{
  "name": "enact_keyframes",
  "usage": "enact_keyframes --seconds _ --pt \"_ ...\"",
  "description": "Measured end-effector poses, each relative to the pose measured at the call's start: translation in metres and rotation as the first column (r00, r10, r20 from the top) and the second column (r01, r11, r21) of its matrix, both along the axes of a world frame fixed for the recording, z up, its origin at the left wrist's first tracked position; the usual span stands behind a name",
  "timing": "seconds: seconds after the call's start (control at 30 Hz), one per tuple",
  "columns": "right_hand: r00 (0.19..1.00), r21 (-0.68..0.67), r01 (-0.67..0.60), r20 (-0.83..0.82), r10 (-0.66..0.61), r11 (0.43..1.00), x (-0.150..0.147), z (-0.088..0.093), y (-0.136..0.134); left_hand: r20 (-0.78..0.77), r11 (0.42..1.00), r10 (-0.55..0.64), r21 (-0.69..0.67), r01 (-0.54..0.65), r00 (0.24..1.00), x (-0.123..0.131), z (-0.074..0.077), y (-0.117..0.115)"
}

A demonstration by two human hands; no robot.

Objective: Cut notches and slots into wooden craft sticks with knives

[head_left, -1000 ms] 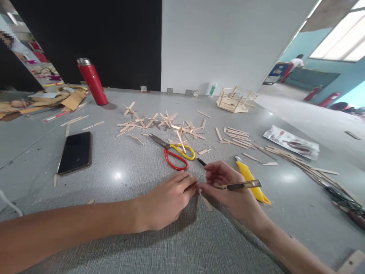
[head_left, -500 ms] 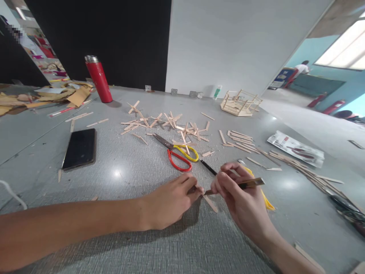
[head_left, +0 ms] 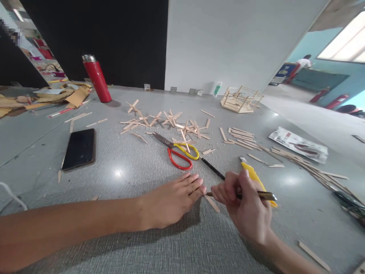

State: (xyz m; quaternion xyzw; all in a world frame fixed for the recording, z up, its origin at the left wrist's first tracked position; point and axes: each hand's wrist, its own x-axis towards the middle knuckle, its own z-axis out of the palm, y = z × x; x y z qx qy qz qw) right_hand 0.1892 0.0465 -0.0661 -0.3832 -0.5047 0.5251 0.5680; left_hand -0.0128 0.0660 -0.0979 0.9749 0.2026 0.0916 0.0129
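My left hand [head_left: 173,199] lies flat on the grey table, fingers stretched out and pressing down on the end of a wooden stick [head_left: 212,203]. My right hand [head_left: 245,207] is closed round a thin dark pen-like tool [head_left: 265,196], its tip touching the stick right by my left fingertips. A black pencil [head_left: 212,169] lies just beyond the hands, and a yellow utility knife [head_left: 252,175] sits partly hidden behind my right hand.
Red-and-yellow scissors [head_left: 178,152] lie ahead among scattered wooden sticks [head_left: 168,121]. A black phone [head_left: 80,148] is at left, a red flask [head_left: 97,80] far left, a stick-built frame [head_left: 241,99] at the back, a printed packet [head_left: 299,144] and more sticks at right.
My left fingers went from pinching the stick to lying flat on it. My right hand lowered and brought the tool's tip onto the stick.
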Motion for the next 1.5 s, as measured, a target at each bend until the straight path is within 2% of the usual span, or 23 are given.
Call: enact_keyframes --seconds 0.2,0.57,0.83,1.03,1.23,1.33,1.4,1.43,1.5 --pt "0.994 0.031 0.107 0.025 -0.108 0.994 -0.008 0.001 -0.005 -0.039 0.994 0.036 0.104 -0.032 0.999 0.004 0.004 -0.005" --pt "0.968 0.006 0.246 -0.060 -0.245 0.969 -0.013 0.002 -0.006 -0.050 0.984 0.071 0.168 -0.062 0.996 0.010 0.008 -0.006" --pt "0.956 -0.046 0.253 -0.139 -0.257 0.966 -0.012 0.004 -0.006 -0.007 0.971 0.072 0.230 -0.068 0.997 0.010 0.004 -0.007" --pt "0.955 -0.064 0.246 -0.154 -0.253 0.967 -0.010 0.004 -0.006 0.004 0.973 0.063 0.221 -0.062 0.998 0.011 0.004 -0.008" --pt "0.980 -0.094 0.136 -0.136 -0.148 0.986 -0.003 0.006 -0.007 0.002 1.000 0.001 0.027 -0.001 1.000 0.003 0.003 -0.001" --pt "0.980 -0.077 0.114 -0.153 -0.125 0.991 -0.001 0.015 -0.009 0.104 0.994 0.007 -0.112 0.005 0.995 0.000 0.002 0.004" --pt "0.976 -0.049 0.126 -0.175 -0.132 0.991 -0.001 0.023 -0.009 0.244 0.968 0.093 -0.248 -0.030 0.965 0.001 0.005 0.005" --pt "0.972 -0.035 0.139 -0.185 -0.143 0.990 -0.002 0.028 -0.010 0.315 0.940 0.179 -0.336 -0.067 0.932 0.001 0.009 0.005" --pt "0.964 -0.001 0.174 -0.204 -0.170 0.985 -0.004 0.039 -0.012 0.404 0.824 0.401 -0.551 -0.131 0.822 0.004 0.021 0.001"
